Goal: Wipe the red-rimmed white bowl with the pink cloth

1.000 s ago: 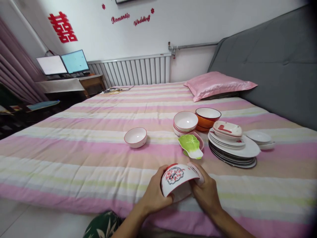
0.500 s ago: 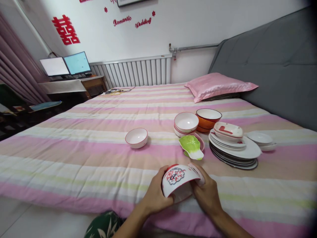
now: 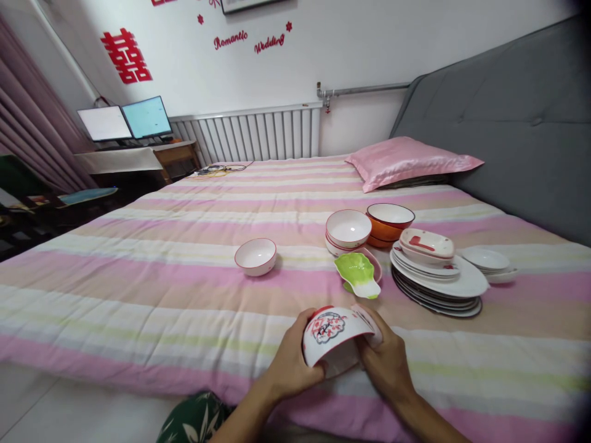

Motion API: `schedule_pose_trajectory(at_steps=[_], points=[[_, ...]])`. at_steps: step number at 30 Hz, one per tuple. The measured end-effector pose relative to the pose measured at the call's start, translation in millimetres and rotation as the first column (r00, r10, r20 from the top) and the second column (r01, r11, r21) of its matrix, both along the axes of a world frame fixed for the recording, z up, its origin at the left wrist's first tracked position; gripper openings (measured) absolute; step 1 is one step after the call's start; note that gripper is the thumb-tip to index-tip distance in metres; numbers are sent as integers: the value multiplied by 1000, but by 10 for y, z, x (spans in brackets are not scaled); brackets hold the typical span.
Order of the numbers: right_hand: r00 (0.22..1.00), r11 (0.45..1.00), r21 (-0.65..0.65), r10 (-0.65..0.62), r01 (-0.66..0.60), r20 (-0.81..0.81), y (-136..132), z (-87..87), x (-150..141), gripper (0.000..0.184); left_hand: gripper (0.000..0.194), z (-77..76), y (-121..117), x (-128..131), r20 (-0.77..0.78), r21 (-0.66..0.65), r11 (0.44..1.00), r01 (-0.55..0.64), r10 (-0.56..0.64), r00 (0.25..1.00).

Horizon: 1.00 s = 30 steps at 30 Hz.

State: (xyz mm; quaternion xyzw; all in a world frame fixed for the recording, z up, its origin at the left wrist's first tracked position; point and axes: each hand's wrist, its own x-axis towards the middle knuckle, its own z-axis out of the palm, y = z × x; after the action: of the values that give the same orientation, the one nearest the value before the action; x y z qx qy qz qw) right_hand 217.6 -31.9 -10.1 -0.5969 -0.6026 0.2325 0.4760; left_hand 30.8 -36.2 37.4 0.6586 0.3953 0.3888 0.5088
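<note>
A white bowl (image 3: 339,329) with a red rim and a painted blossom pattern is tilted on its side near the bed's front edge. My left hand (image 3: 295,354) grips its left side, thumb at the rim. On the other side, my right hand (image 3: 388,357) is closed around the wall, with a pale pinkish piece (image 3: 372,326) under its fingers that may be a cloth; I cannot tell. Just beyond the hands lies a green leaf-shaped dish (image 3: 355,271), resting over a pink dish (image 3: 375,264). A single white bowl (image 3: 256,258) with a red rim sits upright to the left.
Stacked white bowls (image 3: 348,227) and orange bowls (image 3: 388,231) stand farther back. To the right is a pile of plates (image 3: 471,280) topped by rectangular dishes (image 3: 427,244), beside small white dishes (image 3: 487,258). A pink pillow (image 3: 410,160) lies by the grey headboard (image 3: 508,123).
The whole view has shifted very slightly. Both hands keep the same hold on the bowl, and the other dishes stay put.
</note>
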Motion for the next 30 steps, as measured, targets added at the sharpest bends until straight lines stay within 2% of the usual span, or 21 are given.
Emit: schedule_pose_trajectory(at_steps=[7, 11, 14, 16, 17, 19, 20, 22, 25, 27, 30], points=[[1000, 1000, 3, -19, 19, -11, -14, -9, -18, 39, 79, -16, 6, -9, 1, 10, 1000, 5, -5, 1000], [1000, 999, 51, -18, 19, -23, -11, -63, -25, 39, 79, -90, -10, -28, 46, 32, 998, 51, -52, 998], [1000, 986, 169, -12, 10, 15, 16, -14, 61, 38, 98, -190, -31, -70, 96, 58, 996, 72, -77, 992], [991, 938, 345, -26, -23, 135, 35, 95, 159, 40, 115, -247, -36, -106, 70, 90, 995, 43, -49, 996], [971, 889, 452, -40, -74, 236, 39, 161, 205, 40, 120, -265, -36, -122, 50, 113, 993, 26, -32, 998], [917, 772, 625, -162, -111, 364, 31, 284, 261, 42, 122, -279, -35, -137, 17, 156, 988, 2, -4, 1000], [889, 739, 659, -198, -141, 413, 17, 328, 263, 43, 121, -276, -36, -134, 8, 167, 986, -3, 2, 1000], [838, 709, 678, -238, -196, 491, -32, 375, 217, 41, 117, -262, -47, -106, -14, 163, 987, -8, 10, 1000], [800, 700, 653, -199, -288, 566, -132, 387, 88, 37, 109, -235, -76, -34, 11, 104, 994, 17, -18, 1000], [800, 715, 622, -149, -318, 581, -191, 397, 21, 38, 101, -216, -87, 6, 58, 57, 997, 55, -58, 997], [834, 801, 531, -76, -275, 547, -225, 419, -6, 37, 89, -169, -74, 25, 24, 71, 996, 48, -50, 998]])
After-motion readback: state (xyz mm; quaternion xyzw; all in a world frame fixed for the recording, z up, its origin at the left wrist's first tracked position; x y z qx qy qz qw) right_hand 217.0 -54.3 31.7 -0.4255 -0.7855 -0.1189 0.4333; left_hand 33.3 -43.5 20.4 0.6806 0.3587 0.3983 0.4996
